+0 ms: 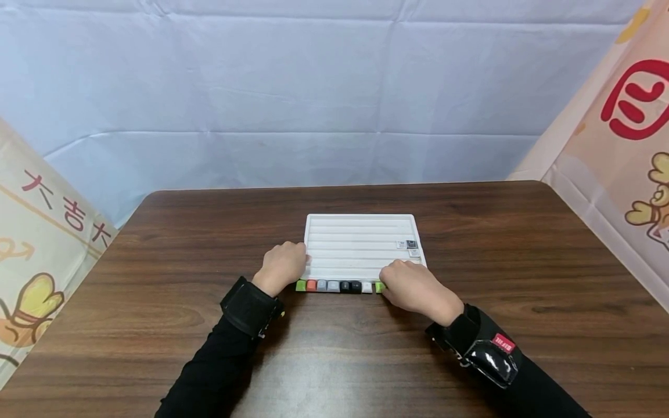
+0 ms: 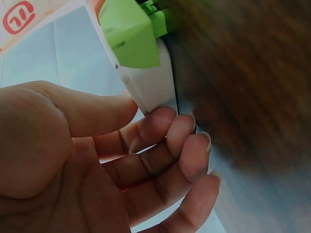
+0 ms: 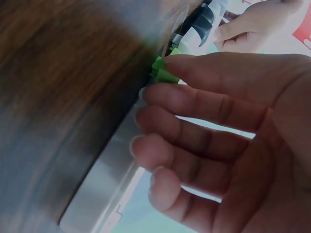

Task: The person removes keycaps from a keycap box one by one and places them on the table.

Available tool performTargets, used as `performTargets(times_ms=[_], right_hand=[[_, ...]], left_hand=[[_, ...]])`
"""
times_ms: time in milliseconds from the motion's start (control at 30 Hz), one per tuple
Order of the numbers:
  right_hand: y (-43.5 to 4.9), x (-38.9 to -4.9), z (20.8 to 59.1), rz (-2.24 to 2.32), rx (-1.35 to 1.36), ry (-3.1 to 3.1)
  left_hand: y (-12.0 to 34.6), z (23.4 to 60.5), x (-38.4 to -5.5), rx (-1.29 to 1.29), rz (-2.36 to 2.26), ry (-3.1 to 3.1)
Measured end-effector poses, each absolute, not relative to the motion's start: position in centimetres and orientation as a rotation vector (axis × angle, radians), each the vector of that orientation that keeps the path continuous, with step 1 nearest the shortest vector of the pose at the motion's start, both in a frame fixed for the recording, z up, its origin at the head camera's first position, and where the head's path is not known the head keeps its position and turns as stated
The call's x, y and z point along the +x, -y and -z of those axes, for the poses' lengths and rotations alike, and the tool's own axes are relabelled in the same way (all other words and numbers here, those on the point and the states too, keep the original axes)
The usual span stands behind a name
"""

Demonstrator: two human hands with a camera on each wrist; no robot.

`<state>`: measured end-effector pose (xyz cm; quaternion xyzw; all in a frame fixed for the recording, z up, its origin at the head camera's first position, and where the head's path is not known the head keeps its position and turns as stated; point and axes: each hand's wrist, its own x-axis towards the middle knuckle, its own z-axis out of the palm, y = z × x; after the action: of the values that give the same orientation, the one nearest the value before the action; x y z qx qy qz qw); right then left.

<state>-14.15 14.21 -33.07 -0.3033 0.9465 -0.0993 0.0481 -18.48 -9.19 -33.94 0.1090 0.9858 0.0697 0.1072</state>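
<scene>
A white ridged tray (image 1: 345, 239) lies flat on the table. Along its front edge runs a row of keycaps, among them an orange keycap (image 1: 311, 285) and a green keycap (image 1: 301, 285) at the left end. My left hand (image 1: 282, 266) pinches the tray's left side between thumb and fingers, just beside that green keycap in the left wrist view. At the front edge, right of the row, my right hand (image 1: 416, 288) pinches another green keycap (image 3: 165, 73) with thumb and index finger. Its other fingers curl loosely by the tray's side. Several small grey pieces (image 1: 407, 245) sit on the tray's right part.
The brown wooden table (image 1: 172, 313) spreads around the tray on all sides. Behind it hangs a pale blue cloth (image 1: 292, 87). Printed cloths (image 1: 47, 255) border the table at left and right.
</scene>
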Motion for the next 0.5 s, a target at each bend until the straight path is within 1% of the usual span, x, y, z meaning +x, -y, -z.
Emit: performTargets(times_ms=[500], right_hand=[[-14.10, -14.06, 33.07, 0.301, -0.925, -2.882]], left_hand=[[9.17, 34.00, -18.48, 0.326, -0.191, -2.924]])
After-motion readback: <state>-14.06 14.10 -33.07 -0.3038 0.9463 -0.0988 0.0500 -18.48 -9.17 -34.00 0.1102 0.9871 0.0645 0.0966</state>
